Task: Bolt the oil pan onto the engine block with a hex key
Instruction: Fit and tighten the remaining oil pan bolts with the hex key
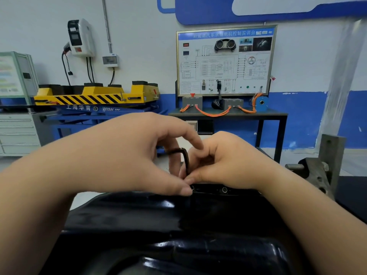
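At the oil pan [158, 225] rim, left hand [139, 155] and right hand [222, 161] grip hex key [185, 157].

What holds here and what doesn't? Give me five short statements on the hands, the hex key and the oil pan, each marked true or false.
1. The left hand and right hand both hold the hex key. True.
2. The hex key lies flat on the oil pan. False: its long arm stands roughly upright, tip down at the pan's far rim.
3. The oil pan is white. False: it is glossy black.
4. A bolt sits in the pan's far rim, to the right of the hex key. True.
5. The person wears gloves. False: both hands are bare.
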Demonstrator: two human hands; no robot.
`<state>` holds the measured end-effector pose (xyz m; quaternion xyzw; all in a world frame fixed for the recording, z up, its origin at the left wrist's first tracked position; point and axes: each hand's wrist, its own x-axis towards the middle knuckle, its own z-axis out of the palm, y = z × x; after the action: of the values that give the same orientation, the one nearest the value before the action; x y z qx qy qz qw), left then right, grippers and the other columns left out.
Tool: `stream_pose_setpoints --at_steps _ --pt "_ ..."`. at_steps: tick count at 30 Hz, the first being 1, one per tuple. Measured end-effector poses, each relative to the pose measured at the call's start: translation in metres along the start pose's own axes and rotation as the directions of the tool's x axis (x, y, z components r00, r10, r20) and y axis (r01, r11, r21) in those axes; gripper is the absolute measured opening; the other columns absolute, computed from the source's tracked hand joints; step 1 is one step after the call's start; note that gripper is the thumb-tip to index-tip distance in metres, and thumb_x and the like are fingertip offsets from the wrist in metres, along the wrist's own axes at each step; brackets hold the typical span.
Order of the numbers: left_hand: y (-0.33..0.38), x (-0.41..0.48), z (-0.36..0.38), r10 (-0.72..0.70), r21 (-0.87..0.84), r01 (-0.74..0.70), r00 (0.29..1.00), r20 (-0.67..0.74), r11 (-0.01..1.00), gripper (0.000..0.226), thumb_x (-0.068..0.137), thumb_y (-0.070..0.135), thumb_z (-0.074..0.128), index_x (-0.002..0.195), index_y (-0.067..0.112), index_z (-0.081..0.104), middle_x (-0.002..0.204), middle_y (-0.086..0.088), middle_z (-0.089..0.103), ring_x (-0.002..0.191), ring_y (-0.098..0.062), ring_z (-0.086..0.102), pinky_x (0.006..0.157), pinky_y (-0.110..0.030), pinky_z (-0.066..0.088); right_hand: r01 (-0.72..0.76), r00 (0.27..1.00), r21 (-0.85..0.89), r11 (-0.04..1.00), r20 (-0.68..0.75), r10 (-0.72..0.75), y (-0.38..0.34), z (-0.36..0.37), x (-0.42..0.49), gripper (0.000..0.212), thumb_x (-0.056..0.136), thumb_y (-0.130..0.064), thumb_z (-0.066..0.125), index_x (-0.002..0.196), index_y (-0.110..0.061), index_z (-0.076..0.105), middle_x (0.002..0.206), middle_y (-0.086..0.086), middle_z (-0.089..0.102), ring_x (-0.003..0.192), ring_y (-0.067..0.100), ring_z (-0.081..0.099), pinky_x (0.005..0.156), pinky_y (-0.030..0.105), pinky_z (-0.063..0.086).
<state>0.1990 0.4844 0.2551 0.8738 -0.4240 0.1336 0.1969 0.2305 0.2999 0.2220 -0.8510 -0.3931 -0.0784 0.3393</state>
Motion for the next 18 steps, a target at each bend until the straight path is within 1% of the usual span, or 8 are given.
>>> stream_pose_setpoints --at_steps 2,6,8,10,11,13,15,18 --pt "0.000 0.000 0.000 0.000 -0.017 0.000 1.000 0.002 1.000 0.057 0.052 0.063 0.072 0.105 0.051 0.054 0.067 0.022 0.065 0.040 0.017 0.041 0.042 0.003 0.027 0.001 1.000 -0.034 0.999 -0.003 -0.001 0.001 0.001 0.001 0.020 0.072 -0.010 0.080 0.066 -0.024 0.067 0.066 -0.006 0.066 0.065 0.007 0.062 0.069 0.025 0.050" --pt "0.000 0.002 0.000 -0.127 -0.122 0.116 0.988 -0.083 0.986 0.053 0.048 0.072 0.066 0.094 0.047 0.057 0.071 0.017 0.066 0.037 0.004 0.043 0.044 -0.006 0.036 0.013 0.999 -0.090 0.996 -0.029 -0.016 0.000 0.003 0.001 0.038 0.068 -0.014 0.083 0.054 -0.028 0.050 0.050 -0.016 0.050 0.054 -0.002 0.049 0.054 0.008 0.035" --pt "0.002 0.004 -0.001 -0.190 -0.197 0.166 0.975 -0.113 0.966 0.050 0.049 0.072 0.069 0.087 0.042 0.058 0.067 0.012 0.067 0.035 -0.001 0.043 0.042 -0.012 0.036 0.006 0.999 -0.080 0.997 -0.050 -0.010 0.000 0.004 0.002 0.039 0.066 -0.016 0.084 0.055 -0.026 0.048 0.052 -0.015 0.048 0.053 -0.002 0.047 0.053 0.008 0.035" --pt "0.006 0.005 -0.001 -0.206 -0.207 0.177 0.970 -0.127 0.962 0.045 0.047 0.064 0.070 0.080 0.035 0.061 0.061 0.011 0.066 0.036 -0.003 0.044 0.042 -0.013 0.037 0.010 0.999 -0.058 0.998 -0.052 -0.013 0.003 0.005 0.002 0.039 0.066 -0.016 0.084 0.059 -0.025 0.047 0.056 -0.011 0.049 0.055 0.000 0.046 0.054 0.012 0.036" --pt "0.008 0.005 0.000 -0.178 -0.172 0.155 0.975 -0.130 0.973 0.038 0.049 0.060 0.068 0.074 0.032 0.063 0.058 0.012 0.064 0.037 0.000 0.044 0.043 -0.011 0.036 0.010 0.999 -0.046 0.999 -0.051 -0.012 0.003 0.005 0.003 0.037 0.066 -0.017 0.084 0.061 -0.024 0.048 0.060 -0.007 0.051 0.058 0.003 0.048 0.055 0.014 0.039" --pt "0.012 0.007 0.002 -0.090 -0.066 0.081 0.987 -0.134 0.995 0.023 0.058 0.049 0.070 0.057 0.029 0.061 0.049 0.019 0.056 0.039 0.003 0.044 0.044 -0.004 0.033 0.000 0.999 -0.003 1.000 -0.033 0.000 0.003 0.006 0.003 0.024 0.069 -0.017 0.082 0.071 -0.016 0.058 0.072 0.006 0.062 0.070 0.015 0.060 0.069 0.031 0.051" --pt "0.014 0.007 0.002 -0.028 0.013 0.030 0.989 -0.143 0.999 0.022 0.064 0.036 0.073 0.052 0.033 0.054 0.042 0.024 0.048 0.039 0.008 0.043 0.044 -0.001 0.030 -0.012 1.000 0.026 1.000 -0.001 0.012 0.004 0.004 0.000 0.017 0.074 -0.017 0.079 0.086 -0.012 0.068 0.083 0.005 0.069 0.081 0.018 0.066 0.078 0.041 0.052" --pt "0.010 0.006 0.000 -0.044 0.024 0.048 0.987 -0.153 0.999 0.016 0.064 0.032 0.074 0.055 0.029 0.061 0.046 0.023 0.053 0.038 0.006 0.043 0.042 -0.001 0.030 -0.001 1.000 0.042 0.999 0.011 0.001 0.004 0.004 -0.006 0.019 0.082 -0.012 0.072 0.100 -0.017 0.073 0.090 -0.004 0.073 0.085 0.006 0.067 0.080 0.029 0.053"
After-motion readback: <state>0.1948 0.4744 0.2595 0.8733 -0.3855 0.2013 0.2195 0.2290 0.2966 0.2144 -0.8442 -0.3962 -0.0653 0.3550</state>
